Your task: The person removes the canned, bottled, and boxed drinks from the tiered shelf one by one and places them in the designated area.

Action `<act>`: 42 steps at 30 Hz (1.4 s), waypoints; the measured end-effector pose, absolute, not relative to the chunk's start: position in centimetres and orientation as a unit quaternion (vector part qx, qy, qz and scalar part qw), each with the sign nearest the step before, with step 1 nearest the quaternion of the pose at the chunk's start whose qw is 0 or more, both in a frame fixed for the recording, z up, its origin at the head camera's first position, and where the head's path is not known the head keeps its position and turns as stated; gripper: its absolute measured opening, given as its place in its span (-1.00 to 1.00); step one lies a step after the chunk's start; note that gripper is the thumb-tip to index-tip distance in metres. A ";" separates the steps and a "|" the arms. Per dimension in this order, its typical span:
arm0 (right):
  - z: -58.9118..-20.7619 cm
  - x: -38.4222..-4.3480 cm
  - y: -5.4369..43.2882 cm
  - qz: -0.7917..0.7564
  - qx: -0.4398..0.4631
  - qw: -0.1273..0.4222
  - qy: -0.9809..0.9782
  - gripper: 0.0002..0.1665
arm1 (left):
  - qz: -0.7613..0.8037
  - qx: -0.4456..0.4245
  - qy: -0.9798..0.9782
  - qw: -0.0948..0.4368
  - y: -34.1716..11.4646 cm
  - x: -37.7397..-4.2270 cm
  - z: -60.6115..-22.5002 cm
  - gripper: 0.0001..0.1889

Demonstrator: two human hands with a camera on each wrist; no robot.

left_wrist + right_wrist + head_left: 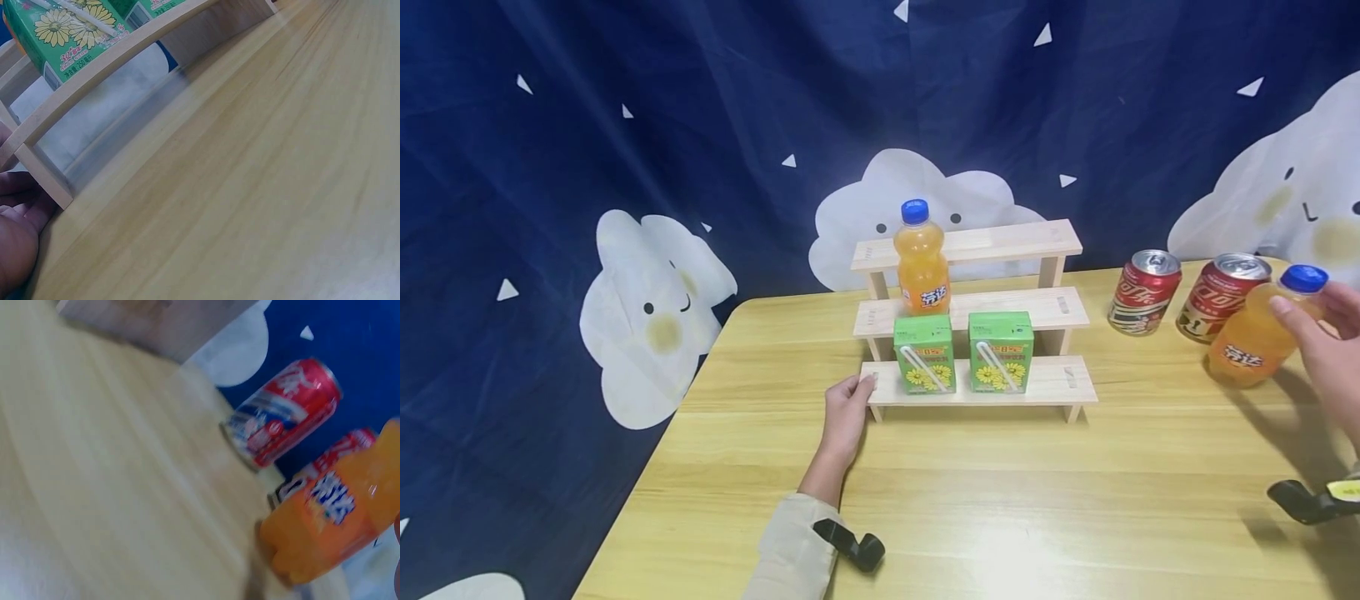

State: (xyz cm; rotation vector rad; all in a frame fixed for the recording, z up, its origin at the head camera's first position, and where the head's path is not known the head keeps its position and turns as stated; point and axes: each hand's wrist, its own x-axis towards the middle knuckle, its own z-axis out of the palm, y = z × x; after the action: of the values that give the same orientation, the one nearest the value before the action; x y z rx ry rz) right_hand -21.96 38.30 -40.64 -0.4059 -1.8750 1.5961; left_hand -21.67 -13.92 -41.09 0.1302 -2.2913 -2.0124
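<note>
- The left hand (pixel 846 408) pinches the left end of the lowest step of the wooden rack (pixel 1045 307), thumb on top and fingers tucked beneath, probably to keep that light piece from sliding.
- Well right of the rack, the right hand (pixel 1330 350) grips the held bottle (pixel 1255 337) of orange drink near its neck, thumb and fingers on either side; the narrower part likely gives a surer hold. The bottle leans, and whether its base touches the table I cannot tell.
- On the rack's lowest step, the left carton (pixel 925 354) and right carton (pixel 1001 352) stand upright and apart, straws facing front, perhaps so their printed sides show.
- On the rack's middle step, behind the left carton, stands another bottle (pixel 922 267); the taller thing seems set back so the cartons do not hide it.
- Right of the rack, the near can (pixel 1145 293) and far can (pixel 1217 296) stand upright side by side, the far one partly behind the held bottle.
- Under the rack is a pale, wood-grained table (pixel 1000 483), glossy in front.
- Behind the rack hangs a dark blue curtain (pixel 700 108) with smiling white clouds and small white triangles.
</note>
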 end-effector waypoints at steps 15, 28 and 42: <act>-34.6 -21.2 34.4 0.529 -0.145 0.365 -0.752 -0.59 | -0.657 0.038 -0.751 0.043 -13.9 -21.8 -41.0 -0.67; -31.8 -21.3 30.0 0.593 -0.056 0.317 -0.738 -0.47 | -0.658 0.041 -0.751 0.045 -13.9 -21.8 -41.0 -0.67; -30.6 -23.0 24.2 0.610 -0.002 0.197 -0.767 -0.35 | -0.652 0.041 -0.755 0.047 -13.8 -21.7 -40.9 -0.68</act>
State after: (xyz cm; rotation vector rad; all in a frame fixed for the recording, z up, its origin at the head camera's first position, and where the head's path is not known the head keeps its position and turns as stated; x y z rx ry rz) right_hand -22.98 24.19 -30.63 -0.0044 -2.1480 1.7090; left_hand -21.70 -13.77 -40.94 0.1236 -2.3044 -1.9905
